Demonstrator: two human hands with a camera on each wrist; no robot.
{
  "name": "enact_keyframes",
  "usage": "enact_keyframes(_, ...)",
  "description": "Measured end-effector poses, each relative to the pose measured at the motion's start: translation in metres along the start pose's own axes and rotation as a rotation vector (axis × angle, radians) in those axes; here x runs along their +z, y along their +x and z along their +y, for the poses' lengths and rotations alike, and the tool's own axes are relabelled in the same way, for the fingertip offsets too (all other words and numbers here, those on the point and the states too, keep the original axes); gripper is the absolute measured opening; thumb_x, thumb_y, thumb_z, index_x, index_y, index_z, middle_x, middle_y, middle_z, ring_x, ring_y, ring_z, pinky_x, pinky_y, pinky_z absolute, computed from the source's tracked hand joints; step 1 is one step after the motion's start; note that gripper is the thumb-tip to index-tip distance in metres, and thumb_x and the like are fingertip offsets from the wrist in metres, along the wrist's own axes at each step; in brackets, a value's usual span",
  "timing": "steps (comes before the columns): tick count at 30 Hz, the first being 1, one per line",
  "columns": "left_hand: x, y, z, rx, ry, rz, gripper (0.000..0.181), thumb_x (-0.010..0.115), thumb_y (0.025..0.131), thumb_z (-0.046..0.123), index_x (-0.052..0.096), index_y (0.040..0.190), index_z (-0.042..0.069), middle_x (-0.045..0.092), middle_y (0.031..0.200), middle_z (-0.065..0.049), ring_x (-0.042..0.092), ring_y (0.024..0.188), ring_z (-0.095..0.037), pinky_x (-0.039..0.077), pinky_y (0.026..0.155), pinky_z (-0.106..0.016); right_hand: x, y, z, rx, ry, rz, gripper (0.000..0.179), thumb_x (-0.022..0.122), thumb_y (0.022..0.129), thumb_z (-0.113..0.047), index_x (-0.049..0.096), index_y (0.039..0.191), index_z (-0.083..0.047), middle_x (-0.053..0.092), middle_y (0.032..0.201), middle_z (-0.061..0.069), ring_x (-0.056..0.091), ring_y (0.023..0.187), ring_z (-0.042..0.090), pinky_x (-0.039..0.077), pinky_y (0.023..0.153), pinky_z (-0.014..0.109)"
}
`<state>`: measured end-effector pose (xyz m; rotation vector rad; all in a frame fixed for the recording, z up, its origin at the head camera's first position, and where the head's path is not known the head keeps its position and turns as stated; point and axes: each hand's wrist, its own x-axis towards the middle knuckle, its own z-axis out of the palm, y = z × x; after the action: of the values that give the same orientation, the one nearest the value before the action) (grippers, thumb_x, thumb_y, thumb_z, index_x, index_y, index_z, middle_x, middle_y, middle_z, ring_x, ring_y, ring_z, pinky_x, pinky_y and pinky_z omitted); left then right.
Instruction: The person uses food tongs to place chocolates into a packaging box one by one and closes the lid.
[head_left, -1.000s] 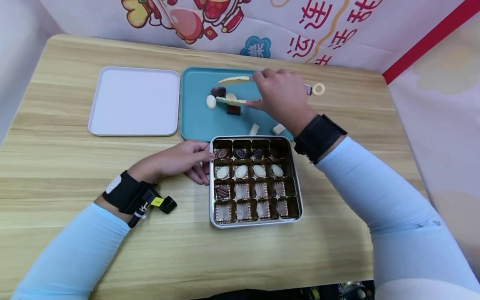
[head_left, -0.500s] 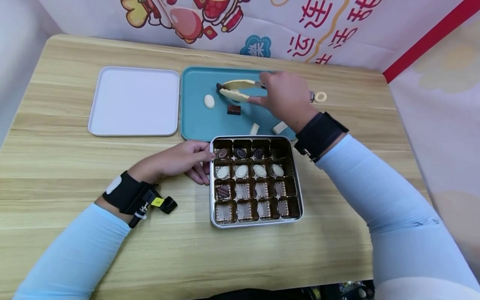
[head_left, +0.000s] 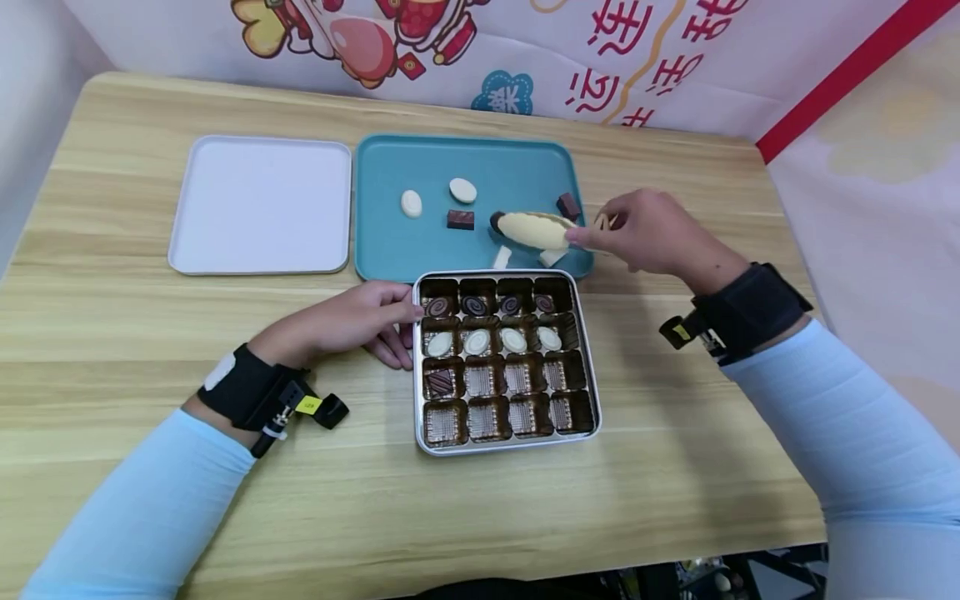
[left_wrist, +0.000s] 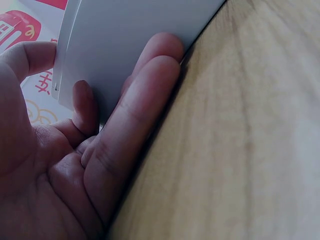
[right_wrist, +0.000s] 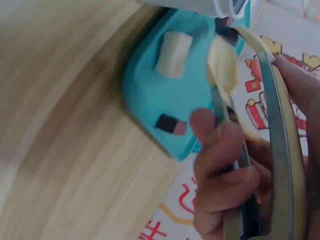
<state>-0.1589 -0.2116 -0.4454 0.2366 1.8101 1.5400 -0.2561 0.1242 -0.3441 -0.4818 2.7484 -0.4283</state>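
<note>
The hands (head_left: 654, 232) partly hide the cream tongs (head_left: 534, 230) and chocolate box (head_left: 510, 446).

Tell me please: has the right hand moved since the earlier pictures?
Yes: in the head view, the right hand has moved rightward and somewhat downward, judged against the teal tray.

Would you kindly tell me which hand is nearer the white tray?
The left hand, off the near right corner of the white tray; the right hand is at the right end of the blue tray.
</note>
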Motion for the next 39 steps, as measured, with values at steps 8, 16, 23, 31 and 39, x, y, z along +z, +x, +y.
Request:
enact_keyframes(8, 0.000, -0.002, 0.001, 0.001, -0.004, 0.001, 0.034, 0.046, 0.099, 0.031, 0.047, 0.094, -0.002, 0.061, 0.091, -0.022, 0.066, 0.076, -0.037, 0.062, 0.067, -0.044, 0.000, -0.004, 0.000, 0.042, -0.111, -0.059, 0.069, 0.046, 0.080, -0.073, 0.061, 0.073, -0.006, 0.056, 0.066, 0.009, 0.055, 0.054, 0.025, 0.042, 0.048, 0.033)
enact_keyframes(16, 0.000, -0.001, 0.001, 0.001, -0.003, -0.003, 0.034, 0.046, 0.099, 0.031, 0.048, 0.095, -0.002, 0.062, 0.091, -0.021, 0.066, 0.077, -0.037, 0.062, 0.067, -0.043, -0.001, -0.016, -0.010, 0.020, -0.387, 0.109, 0.072, 0.037, 0.080, -0.078, 0.047, 0.073, -0.007, 0.037, 0.060, 0.006, 0.040, 0.053, 0.023, 0.027, 0.042, 0.032)
enact_keyframes(23, -0.001, -0.002, 0.000, -0.001, -0.008, -0.002, 0.033, 0.046, 0.099, 0.031, 0.048, 0.095, -0.002, 0.061, 0.091, -0.021, 0.066, 0.077, -0.037, 0.062, 0.068, -0.043, 0.001, -0.020, -0.007, -0.154, -0.433, 0.291, 0.063, 0.049, 0.083, -0.068, 0.053, 0.076, -0.006, 0.040, 0.056, 0.006, 0.038, 0.047, 0.022, 0.023, 0.039, 0.030)
enact_keyframes(31, -0.001, 0.000, -0.001, 0.002, -0.006, -0.009, 0.034, 0.046, 0.099, 0.032, 0.048, 0.096, -0.002, 0.061, 0.092, -0.021, 0.066, 0.077, -0.037, 0.062, 0.068, -0.044, -0.002, -0.030, 0.002, -0.362, -0.530, 0.405, 0.066, 0.066, 0.074, -0.062, 0.065, 0.103, -0.003, 0.069, 0.081, 0.015, 0.050, 0.046, 0.024, 0.039, 0.033, 0.036)
enact_keyframes(39, -0.001, 0.000, -0.002, 0.001, -0.005, -0.005, 0.033, 0.045, 0.099, 0.031, 0.048, 0.096, -0.002, 0.062, 0.091, -0.021, 0.066, 0.077, -0.037, 0.062, 0.068, -0.043, 0.010, -0.029, 0.005, -0.449, -0.576, 0.437, 0.067, 0.070, 0.072, -0.059, 0.065, 0.106, -0.001, 0.070, 0.083, 0.018, 0.058, 0.054, 0.028, 0.043, 0.033, 0.038)
